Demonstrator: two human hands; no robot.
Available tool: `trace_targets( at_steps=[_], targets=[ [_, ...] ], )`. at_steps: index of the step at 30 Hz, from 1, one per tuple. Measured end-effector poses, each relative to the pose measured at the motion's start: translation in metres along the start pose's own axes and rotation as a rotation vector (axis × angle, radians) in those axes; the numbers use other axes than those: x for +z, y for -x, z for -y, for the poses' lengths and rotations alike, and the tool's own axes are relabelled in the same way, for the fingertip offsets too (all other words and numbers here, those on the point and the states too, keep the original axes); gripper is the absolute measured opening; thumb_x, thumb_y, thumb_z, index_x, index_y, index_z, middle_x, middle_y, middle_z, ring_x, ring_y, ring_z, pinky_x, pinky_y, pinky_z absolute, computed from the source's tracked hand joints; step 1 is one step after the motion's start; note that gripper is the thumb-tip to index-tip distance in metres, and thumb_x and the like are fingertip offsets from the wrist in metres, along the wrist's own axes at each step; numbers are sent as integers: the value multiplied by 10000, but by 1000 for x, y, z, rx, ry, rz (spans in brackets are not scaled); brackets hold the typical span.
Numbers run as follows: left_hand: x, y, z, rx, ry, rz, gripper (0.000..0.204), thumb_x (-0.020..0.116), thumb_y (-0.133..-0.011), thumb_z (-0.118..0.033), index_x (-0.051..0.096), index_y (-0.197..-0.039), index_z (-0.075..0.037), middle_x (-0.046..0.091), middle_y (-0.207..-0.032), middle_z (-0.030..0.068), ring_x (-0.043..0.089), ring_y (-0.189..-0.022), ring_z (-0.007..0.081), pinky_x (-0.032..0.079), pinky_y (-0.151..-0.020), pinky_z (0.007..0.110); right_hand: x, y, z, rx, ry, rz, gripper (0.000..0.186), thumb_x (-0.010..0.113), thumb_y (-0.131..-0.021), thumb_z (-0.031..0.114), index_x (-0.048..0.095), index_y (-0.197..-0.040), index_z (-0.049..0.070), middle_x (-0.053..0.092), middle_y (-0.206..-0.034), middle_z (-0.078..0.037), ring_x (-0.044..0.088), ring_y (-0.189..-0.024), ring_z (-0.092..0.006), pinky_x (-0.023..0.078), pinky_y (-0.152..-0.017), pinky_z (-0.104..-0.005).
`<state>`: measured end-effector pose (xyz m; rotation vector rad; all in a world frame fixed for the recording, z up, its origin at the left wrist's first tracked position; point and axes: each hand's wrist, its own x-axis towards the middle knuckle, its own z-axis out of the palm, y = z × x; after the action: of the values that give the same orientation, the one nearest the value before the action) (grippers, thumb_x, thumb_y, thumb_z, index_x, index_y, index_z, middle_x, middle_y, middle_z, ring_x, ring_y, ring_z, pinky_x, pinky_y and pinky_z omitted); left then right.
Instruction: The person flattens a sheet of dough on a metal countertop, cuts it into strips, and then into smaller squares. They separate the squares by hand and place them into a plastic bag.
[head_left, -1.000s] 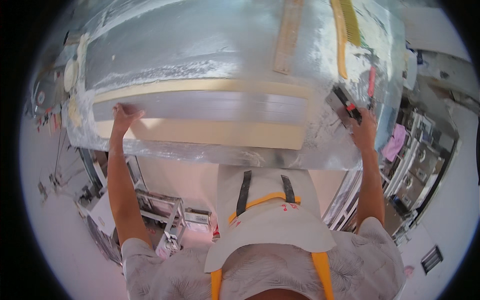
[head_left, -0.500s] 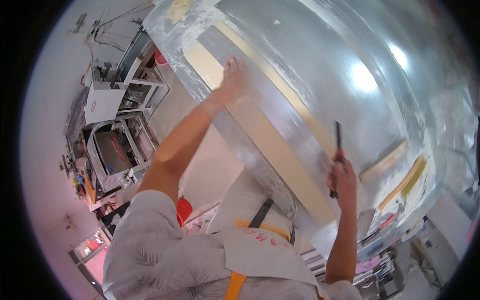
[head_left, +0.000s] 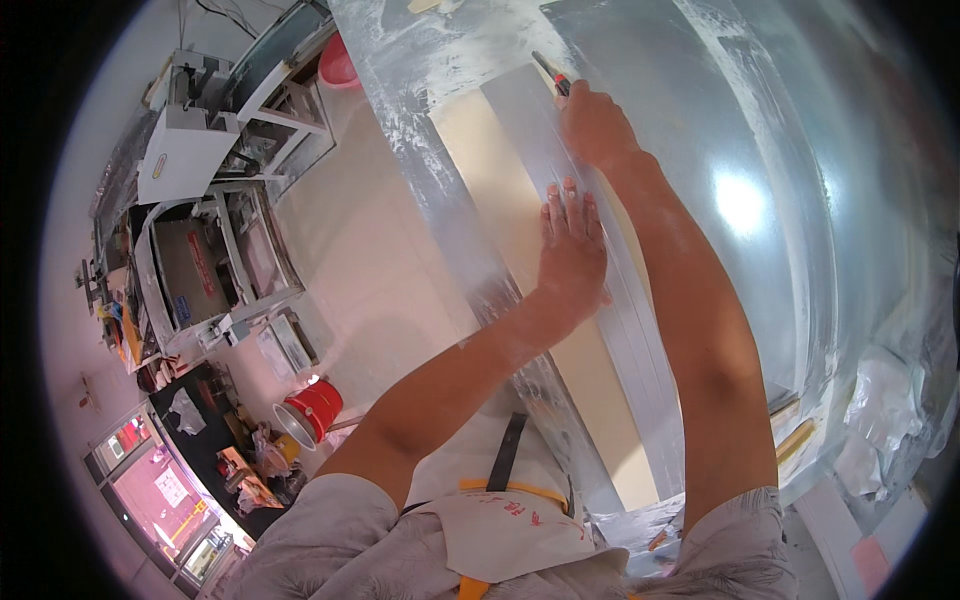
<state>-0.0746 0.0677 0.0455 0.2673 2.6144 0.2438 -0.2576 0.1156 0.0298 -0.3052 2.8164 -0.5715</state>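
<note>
Consider the pale yellow sheet (head_left: pixel 487 165), lying flat on the table (head_left: pixel 690 130), partly covered by the long metal strip (head_left: pixel 638 350). Seems soft and pliable, likely to dent or stretch under fingertips; probably best lifted from beneath, with open palms spaced along a long edge. Expect stiffness from the metal strip, with modest weight and some tendency to skid on the white powder (head_left: pixel 480 72); best steadied from above, near the middle. Take the knife (head_left: pixel 563 87) by the red-and-black handle only.

Note the left hand (head_left: pixel 575 262) laid palm-down on the strip, fingers extended and slightly apart, and the right hand (head_left: pixel 597 127) curled firmly round the knife's handle beside the strip's far end. Cannot tell blade contact with the sheet.

Compared with half a second ago, find the right hand shifted from near the strip's opposite end to beyond the left hand, and the red bucket (head_left: pixel 312 408) now in plainer view.
</note>
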Motion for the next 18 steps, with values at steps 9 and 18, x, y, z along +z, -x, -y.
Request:
trace_targets(
  at_steps=[9, 18],
  targets=[
    [-4, 0, 0, -15, -61, 14, 1405, 912, -674, -607, 209, -1618, 158, 134, -1676, 433, 93, -1582, 593, 164, -1301, 613, -2, -11, 11, -20, 102, 125, 302, 517, -1075, 250, 598, -1174, -24, 743, -1146, -278, 745, -1069, -438, 604, -918, -506],
    [17, -4, 3, 15, -20, -192, 1404, 943, -621, -592, 274, -1583, 181, 201, -1666, 419, 191, -1560, 589, 179, -1290, 634, -12, -1, 10, -38, 164, 219, 280, 615, -981, 115, 682, -1210, -32, 761, -1190, -232, 749, -1116, -392, 607, -914, -477]
  ],
)
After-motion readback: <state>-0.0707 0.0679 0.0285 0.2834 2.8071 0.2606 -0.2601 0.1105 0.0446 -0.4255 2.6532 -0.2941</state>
